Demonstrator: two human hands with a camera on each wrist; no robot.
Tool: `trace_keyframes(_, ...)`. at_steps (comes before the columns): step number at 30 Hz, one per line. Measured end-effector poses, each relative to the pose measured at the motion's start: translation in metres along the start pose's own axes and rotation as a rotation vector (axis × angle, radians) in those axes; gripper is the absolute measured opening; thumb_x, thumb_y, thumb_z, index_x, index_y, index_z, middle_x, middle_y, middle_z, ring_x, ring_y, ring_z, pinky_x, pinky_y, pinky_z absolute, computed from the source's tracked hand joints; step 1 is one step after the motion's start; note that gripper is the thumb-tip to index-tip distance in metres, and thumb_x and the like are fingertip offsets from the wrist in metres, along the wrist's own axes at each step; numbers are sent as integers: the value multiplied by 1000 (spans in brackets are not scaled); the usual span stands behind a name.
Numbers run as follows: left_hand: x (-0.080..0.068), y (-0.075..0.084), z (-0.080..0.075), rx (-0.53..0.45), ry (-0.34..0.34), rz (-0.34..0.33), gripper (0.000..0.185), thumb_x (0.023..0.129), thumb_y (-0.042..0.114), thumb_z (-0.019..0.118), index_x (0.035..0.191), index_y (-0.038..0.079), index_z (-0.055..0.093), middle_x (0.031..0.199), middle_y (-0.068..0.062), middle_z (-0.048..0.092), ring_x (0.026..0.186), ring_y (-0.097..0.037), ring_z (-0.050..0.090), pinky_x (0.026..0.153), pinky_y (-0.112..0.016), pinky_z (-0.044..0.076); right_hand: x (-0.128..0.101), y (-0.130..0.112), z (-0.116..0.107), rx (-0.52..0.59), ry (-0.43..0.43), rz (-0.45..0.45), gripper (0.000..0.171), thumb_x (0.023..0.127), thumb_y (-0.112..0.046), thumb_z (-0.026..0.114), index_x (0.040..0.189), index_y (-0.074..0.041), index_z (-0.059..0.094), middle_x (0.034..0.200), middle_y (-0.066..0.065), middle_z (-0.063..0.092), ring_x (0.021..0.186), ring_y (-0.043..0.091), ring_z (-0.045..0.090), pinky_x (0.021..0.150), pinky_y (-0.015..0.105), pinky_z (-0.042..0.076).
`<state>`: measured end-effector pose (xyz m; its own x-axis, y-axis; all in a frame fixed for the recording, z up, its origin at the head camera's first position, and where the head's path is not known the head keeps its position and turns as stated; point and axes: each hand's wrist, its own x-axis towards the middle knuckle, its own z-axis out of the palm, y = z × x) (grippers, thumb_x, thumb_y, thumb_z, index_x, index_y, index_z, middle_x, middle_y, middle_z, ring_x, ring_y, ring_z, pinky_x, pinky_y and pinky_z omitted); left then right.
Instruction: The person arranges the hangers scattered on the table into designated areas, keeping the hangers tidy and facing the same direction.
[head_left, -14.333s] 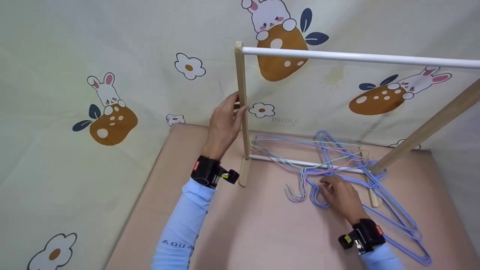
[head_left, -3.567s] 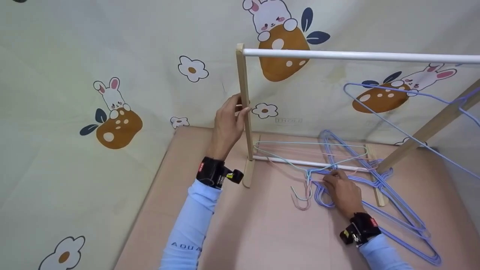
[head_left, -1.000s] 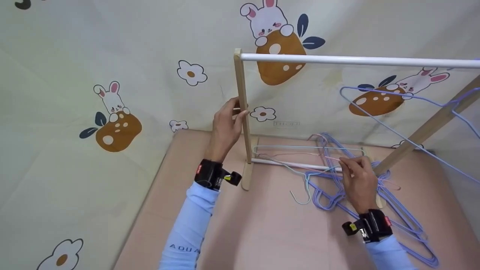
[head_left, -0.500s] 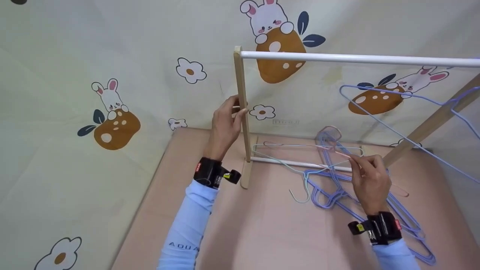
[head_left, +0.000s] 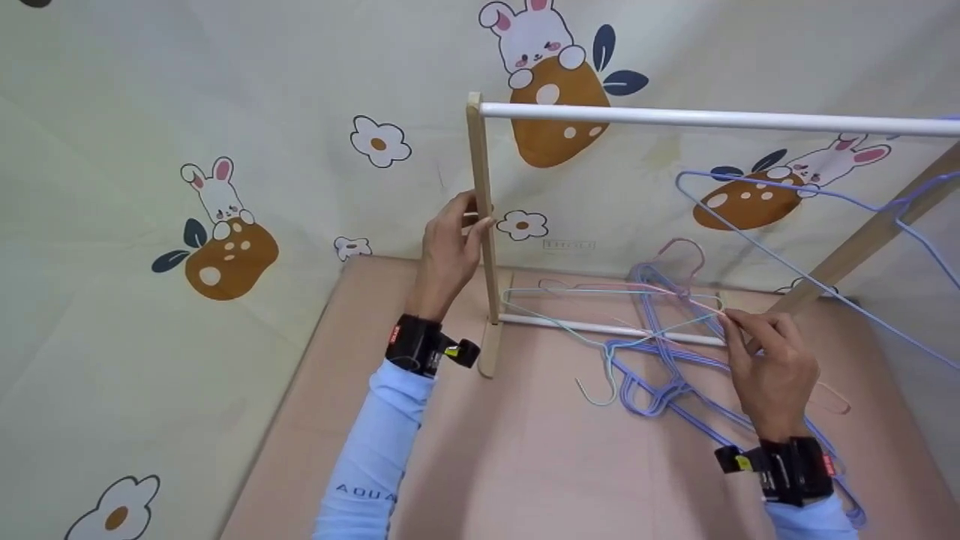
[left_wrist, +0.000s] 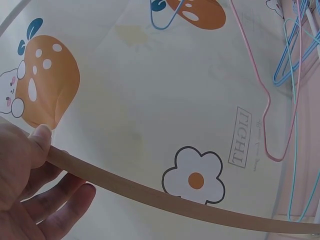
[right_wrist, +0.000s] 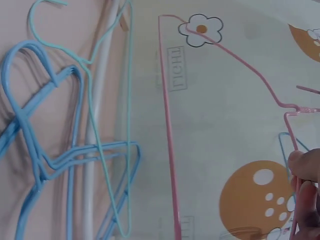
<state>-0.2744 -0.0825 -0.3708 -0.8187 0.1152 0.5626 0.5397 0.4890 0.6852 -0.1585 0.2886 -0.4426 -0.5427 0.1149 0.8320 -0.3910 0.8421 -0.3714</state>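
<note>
In the head view my left hand (head_left: 450, 247) holds the left wooden post (head_left: 480, 157) of a small clothes rack, thumb on the near side. The left wrist view shows the fingers round that post. My right hand (head_left: 776, 367) pinches a pink wire hanger (right_wrist: 169, 130) by one shoulder between thumb and fingertips. Its hook points up, above the rack's lower bar. A light green hanger (right_wrist: 129, 100) lies by that bar, hook toward me. Beside it several blue hangers (head_left: 679, 386) lie in a pile, partly hidden by my right hand.
A blue hanger (head_left: 772, 253) is up at the rack's right end, its hook hardly visible. The white top rail (head_left: 637, 115) runs from the left post to the right edge. The rack stands on a pink surface (head_left: 555, 465) before a printed backdrop (head_left: 300, 97).
Over the last second my right hand has moved right and slightly down with the pink hanger, whose hook has turned upright. A blue hanger appeared at the right since the oldest frame. The left hand stays.
</note>
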Motion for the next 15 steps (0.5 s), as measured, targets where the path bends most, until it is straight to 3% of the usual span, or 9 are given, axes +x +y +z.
trace_keyframes(10, -1, -1, 0, -15, -1, 21, 36, 94, 27, 54, 122, 3, 54, 107, -7, 59, 97, -17, 60, 75, -22, 53, 15, -9, -20, -2, 14, 29, 17, 74, 4, 76, 90, 2, 72, 71, 15, 52, 54, 14, 40, 54, 6, 19)
trace_keyframes(15, -2, 0, 0, -17, -2, 19, 36, 94, 27, 53, 121, 4, 54, 107, -6, 58, 98, -17, 60, 77, -22, 53, 14, 3, -22, -1, 4, 50, 18, 77, 1, 75, 94, 0, 72, 74, 15, 53, 57, 17, 40, 55, 10, 24)
